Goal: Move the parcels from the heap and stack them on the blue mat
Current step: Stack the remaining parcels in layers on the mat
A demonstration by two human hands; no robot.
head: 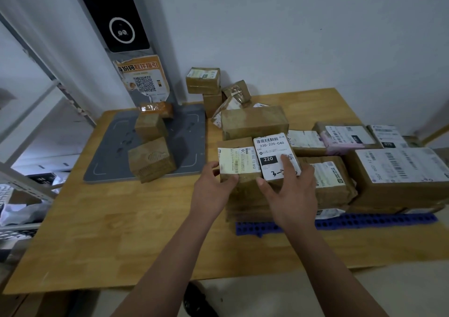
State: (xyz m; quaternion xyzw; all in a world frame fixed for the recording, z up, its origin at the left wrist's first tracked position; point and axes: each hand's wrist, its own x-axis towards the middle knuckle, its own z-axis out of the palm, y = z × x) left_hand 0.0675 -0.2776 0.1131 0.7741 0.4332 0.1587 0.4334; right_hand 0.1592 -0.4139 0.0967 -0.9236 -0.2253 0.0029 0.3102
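The blue mat (379, 220) lies at the table's front right, mostly covered by stacked brown parcels. On top of the stack's left end sit two small parcels side by side. My left hand (213, 185) grips the left one, a parcel with a pale yellow label (239, 162), at its near left corner. My right hand (292, 190) holds the parcel with the white "220" label (273, 155), fingers over its top and thumb on its front face. The heap (252, 122) of brown parcels sits behind them, near the wall.
A grey scanner pad (192, 132) at the table's left carries three parcels (151, 160) and a tall post with a black screen (116, 18). Larger labelled boxes (401, 171) fill the right side. Metal shelving (29, 112) stands at far left. The wooden table (121, 231) front is bare.
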